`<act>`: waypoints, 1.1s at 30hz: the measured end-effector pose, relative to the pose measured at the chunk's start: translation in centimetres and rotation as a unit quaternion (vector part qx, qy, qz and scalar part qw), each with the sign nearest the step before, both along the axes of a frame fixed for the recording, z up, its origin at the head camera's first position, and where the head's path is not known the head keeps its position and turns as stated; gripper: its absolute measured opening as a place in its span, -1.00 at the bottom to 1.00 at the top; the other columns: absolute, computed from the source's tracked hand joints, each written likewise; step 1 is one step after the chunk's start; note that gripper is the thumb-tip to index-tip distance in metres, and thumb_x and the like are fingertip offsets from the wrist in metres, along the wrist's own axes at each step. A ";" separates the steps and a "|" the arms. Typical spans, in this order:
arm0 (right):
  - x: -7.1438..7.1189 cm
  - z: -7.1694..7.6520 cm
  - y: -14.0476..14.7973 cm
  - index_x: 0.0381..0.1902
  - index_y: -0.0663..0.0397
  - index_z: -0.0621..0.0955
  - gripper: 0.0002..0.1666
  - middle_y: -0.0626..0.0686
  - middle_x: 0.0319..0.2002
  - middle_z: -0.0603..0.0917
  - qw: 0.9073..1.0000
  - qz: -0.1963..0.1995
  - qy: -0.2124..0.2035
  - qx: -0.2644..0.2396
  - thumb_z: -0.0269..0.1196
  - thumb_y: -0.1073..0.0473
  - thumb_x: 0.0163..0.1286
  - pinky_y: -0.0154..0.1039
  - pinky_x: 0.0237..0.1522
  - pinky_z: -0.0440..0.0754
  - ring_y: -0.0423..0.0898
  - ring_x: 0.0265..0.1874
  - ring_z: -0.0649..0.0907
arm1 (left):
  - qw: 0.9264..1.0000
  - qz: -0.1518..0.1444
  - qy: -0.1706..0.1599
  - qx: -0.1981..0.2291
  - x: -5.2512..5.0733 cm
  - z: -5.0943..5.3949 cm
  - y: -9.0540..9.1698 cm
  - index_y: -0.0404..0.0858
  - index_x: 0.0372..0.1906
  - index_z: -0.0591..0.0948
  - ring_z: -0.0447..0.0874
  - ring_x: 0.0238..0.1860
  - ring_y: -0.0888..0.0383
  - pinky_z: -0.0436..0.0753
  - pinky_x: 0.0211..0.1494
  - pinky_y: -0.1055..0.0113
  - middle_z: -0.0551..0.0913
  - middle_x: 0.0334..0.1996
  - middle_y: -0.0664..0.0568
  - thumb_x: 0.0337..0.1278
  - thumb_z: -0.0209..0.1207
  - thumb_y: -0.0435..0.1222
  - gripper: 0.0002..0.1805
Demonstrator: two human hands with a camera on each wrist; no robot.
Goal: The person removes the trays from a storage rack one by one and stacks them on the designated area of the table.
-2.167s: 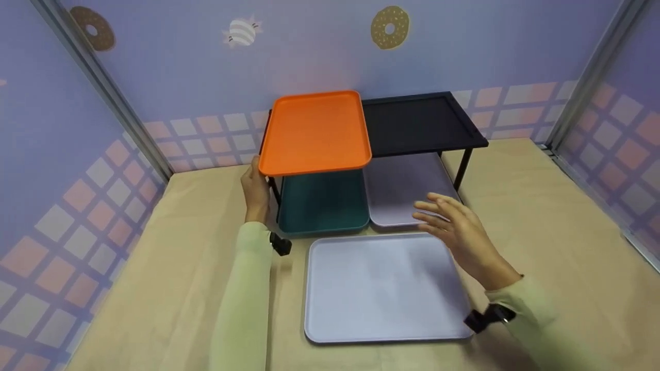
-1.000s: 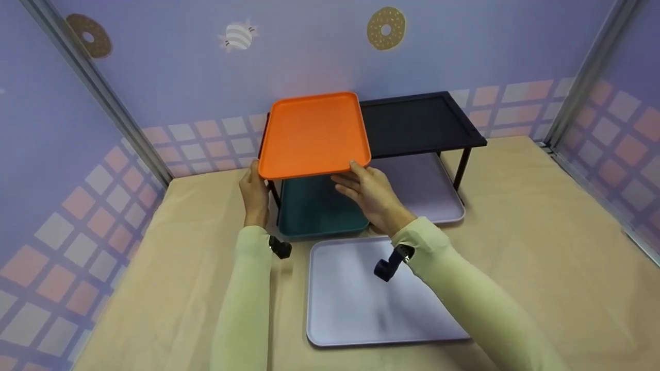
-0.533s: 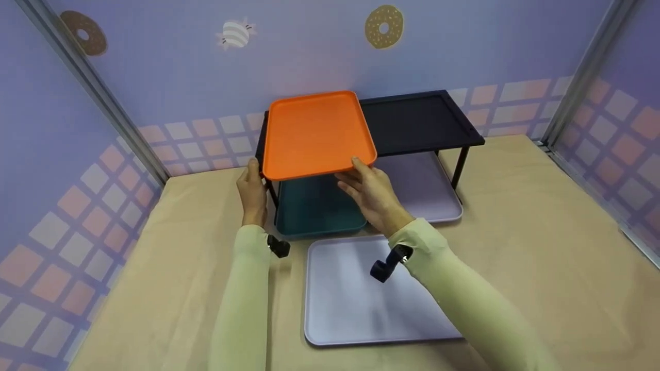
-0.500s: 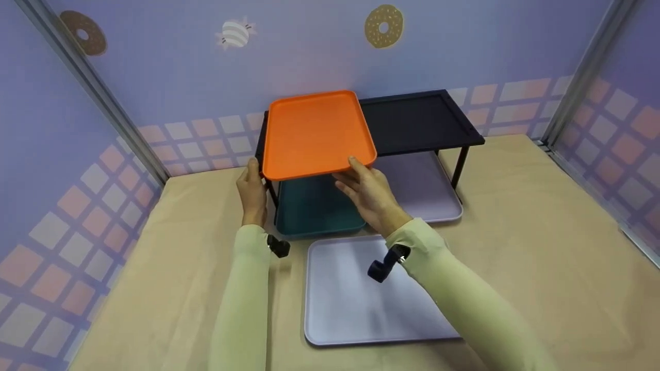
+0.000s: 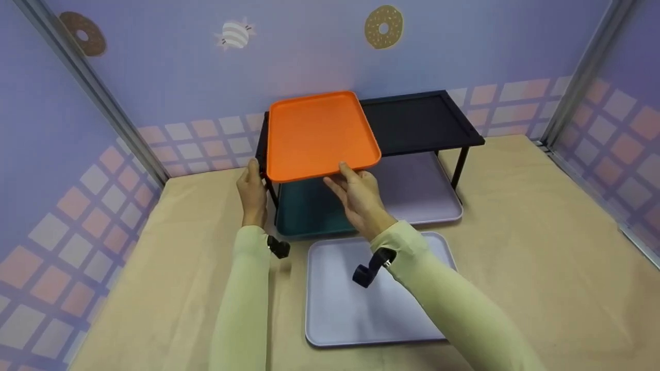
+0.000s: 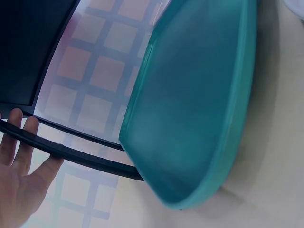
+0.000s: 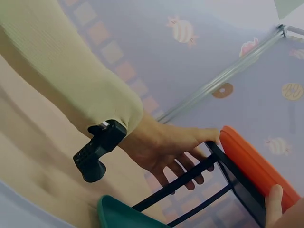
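Note:
An orange tray (image 5: pixel 319 134) lies on the left part of a black rack (image 5: pixel 415 123), its front edge jutting past the rack's. My right hand (image 5: pixel 361 201) pinches that edge, thumb on top and fingers below; its thumb shows beside the orange tray (image 7: pixel 254 164) in the right wrist view. At the rack's front left corner, my left hand (image 5: pixel 251 196) holds on, with fingers around the leg and thumb near the top, as the left hand (image 7: pixel 166 147) in the right wrist view shows. In the left wrist view, the left hand's fingers (image 6: pixel 24 140) reach past the black leg (image 6: pixel 95 161).
Beneath the rack lie a teal tray (image 5: pixel 312 211) at left and a light purple tray (image 5: pixel 412 190) at right. A pale lavender tray (image 5: pixel 356 299) lies in front on the beige cloth (image 5: pixel 170 288). Patterned walls (image 5: pixel 309 56) stand behind and at both sides.
My right hand has come in from the right and taken hold of the orange tray's front edge. The tray has shifted slightly right and forward. My left hand stays at the rack corner.

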State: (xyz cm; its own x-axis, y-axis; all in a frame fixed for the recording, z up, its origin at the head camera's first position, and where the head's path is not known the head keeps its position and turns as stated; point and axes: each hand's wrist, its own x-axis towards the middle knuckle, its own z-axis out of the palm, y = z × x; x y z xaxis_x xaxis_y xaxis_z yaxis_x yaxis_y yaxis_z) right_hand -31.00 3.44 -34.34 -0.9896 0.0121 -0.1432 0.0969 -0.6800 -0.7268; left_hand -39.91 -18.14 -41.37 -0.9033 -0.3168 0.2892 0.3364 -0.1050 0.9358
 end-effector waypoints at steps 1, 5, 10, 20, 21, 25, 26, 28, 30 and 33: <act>0.1 0.0 0.0 0.30 0.22 0.36 -0.59 0.17 0.20 0.55 1.000 -0.003 0.003 0.002 0.11 0.20 0.61 -0.19 0.17 0.62 -0.01 0.11 0.64 | 1.000 0.004 0.004 -0.003 0.0 0.0 0.0 -0.15 -0.57 0.35 0.56 -0.16 0.13 0.53 0.17 0.08 0.55 -0.44 0.15 0.55 -0.03 0.05 -0.48; 0.2 0.0 -0.2 0.31 0.19 0.36 -0.57 0.17 0.19 0.56 1.000 -0.026 0.012 0.002 0.14 0.21 0.59 -0.08 0.25 0.57 0.01 0.11 0.65 | 0.999 0.021 0.015 -0.022 0.0 0.0 0.0 -0.12 -0.62 0.21 0.21 -0.52 0.23 0.36 -0.21 0.21 0.18 -0.67 0.21 0.58 -0.05 0.01 -0.45; 0.5 -0.1 -0.7 0.34 0.15 0.30 -0.59 0.20 0.21 0.53 0.998 -0.060 0.016 -0.016 0.05 0.22 0.64 0.02 0.26 0.56 0.05 0.11 0.65 | 0.999 0.019 0.014 -0.025 0.3 0.1 -0.1 -0.14 -0.62 0.17 0.08 -0.58 0.25 0.30 -0.26 0.23 0.09 -0.70 0.22 0.59 -0.05 -0.03 -0.44; 1.3 -0.4 -0.2 0.36 0.09 0.25 -0.62 0.18 0.26 0.52 0.994 -0.085 0.059 -0.037 -0.12 0.11 0.71 0.04 0.25 0.57 0.08 0.19 0.61 | 0.998 0.018 0.006 -0.061 2.6 2.3 0.2 -0.10 -0.66 0.16 0.00 -0.65 0.32 0.12 -0.45 0.41 0.08 -0.72 0.26 0.61 -0.10 -0.14 -0.46; 1.3 -0.5 -0.1 0.35 0.09 0.26 -0.62 0.18 0.26 0.52 0.994 -0.085 0.061 -0.033 -0.12 0.10 0.71 0.04 0.24 0.57 0.07 0.19 0.62 | 0.998 0.017 0.004 -0.061 2.3 2.1 0.1 -0.12 -0.64 0.17 0.00 -0.63 0.31 0.13 -0.43 0.39 0.08 -0.71 0.26 0.62 -0.11 -0.13 -0.46; 1.4 -0.6 0.2 0.33 0.09 0.26 -0.63 0.18 0.25 0.53 0.994 -0.085 0.064 -0.023 -0.13 0.08 0.71 0.04 0.21 0.59 0.07 0.17 0.63 | 0.999 0.014 -0.005 -0.052 1.0 0.8 -0.2 -0.15 -0.57 0.18 0.13 -0.49 0.22 0.29 -0.20 0.28 0.07 -0.65 0.23 0.63 -0.12 -0.05 -0.48; 1.4 -0.6 0.3 0.33 0.09 0.25 -0.63 0.18 0.25 0.53 0.994 -0.084 0.063 -0.023 -0.13 0.08 0.71 0.04 0.21 0.60 0.07 0.17 0.63 | 0.999 0.014 -0.006 -0.047 0.6 0.4 -0.2 -0.16 -0.55 0.18 0.16 -0.44 0.17 0.30 -0.13 0.23 0.07 -0.63 0.21 0.63 -0.13 -0.03 -0.48; 1.3 -0.6 0.3 0.32 0.09 0.25 -0.64 0.17 0.25 0.53 0.995 -0.082 0.060 -0.024 -0.14 0.08 0.71 0.05 0.20 0.60 0.07 0.16 0.64 | 0.999 0.020 -0.008 -0.042 0.4 0.1 0.0 -0.19 -0.54 0.21 0.22 -0.36 0.06 0.32 -0.04 0.14 0.12 -0.61 0.17 0.61 -0.12 0.02 -0.46; 1.3 -0.7 0.4 0.33 0.10 0.26 -0.64 0.18 0.25 0.53 0.994 -0.083 0.059 -0.026 -0.14 0.09 0.71 0.06 0.20 0.60 0.08 0.17 0.63 | 0.999 0.025 -0.008 -0.035 0.4 -0.1 0.2 -0.24 -0.53 0.27 0.29 -0.31 -0.01 0.34 -0.02 0.08 0.20 -0.60 0.13 0.59 -0.10 0.06 -0.43; 1.2 -0.7 0.5 0.34 0.11 0.25 -0.62 0.21 0.25 0.52 0.994 -0.088 0.064 -0.029 -0.15 0.09 0.72 0.08 0.20 0.60 0.11 0.17 0.63 | 0.999 0.027 -0.008 -0.031 0.3 -0.1 0.6 -0.31 -0.50 0.40 0.32 -0.36 -0.01 0.35 -0.09 0.07 0.35 -0.58 0.07 0.55 -0.05 0.10 -0.40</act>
State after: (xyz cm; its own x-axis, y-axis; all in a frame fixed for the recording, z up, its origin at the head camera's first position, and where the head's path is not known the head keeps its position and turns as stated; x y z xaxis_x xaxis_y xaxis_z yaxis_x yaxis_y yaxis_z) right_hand -29.81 3.94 -35.02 -0.9829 0.1830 -0.0213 -0.1189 -0.7186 -0.6852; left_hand -39.63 -17.55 -41.51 -0.8899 -0.3474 0.2955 0.3254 -0.0295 0.9451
